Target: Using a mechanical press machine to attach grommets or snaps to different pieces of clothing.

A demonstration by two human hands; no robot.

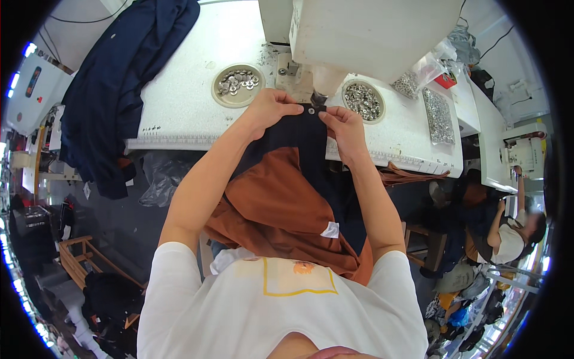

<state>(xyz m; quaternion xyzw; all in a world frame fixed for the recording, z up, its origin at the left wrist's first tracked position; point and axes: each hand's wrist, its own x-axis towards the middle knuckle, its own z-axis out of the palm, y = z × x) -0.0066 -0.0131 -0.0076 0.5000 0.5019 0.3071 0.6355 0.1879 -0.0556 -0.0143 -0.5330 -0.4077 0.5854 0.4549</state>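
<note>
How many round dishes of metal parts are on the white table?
2: one dish left of the machine, the other dish right of it, near the right hand. The machine may hide more.

One worktable (179,119) bears one machine (371,33), two bowls (238,103), two bags of metal fasteners (439,116) and two garments (275,191).

It's a garment workshop: white machine (371,36) looming over the table (179,113), metal fasteners (238,82) in bowls (240,102) behind the front edge, navy garment (119,90) hanging over the left!
</note>
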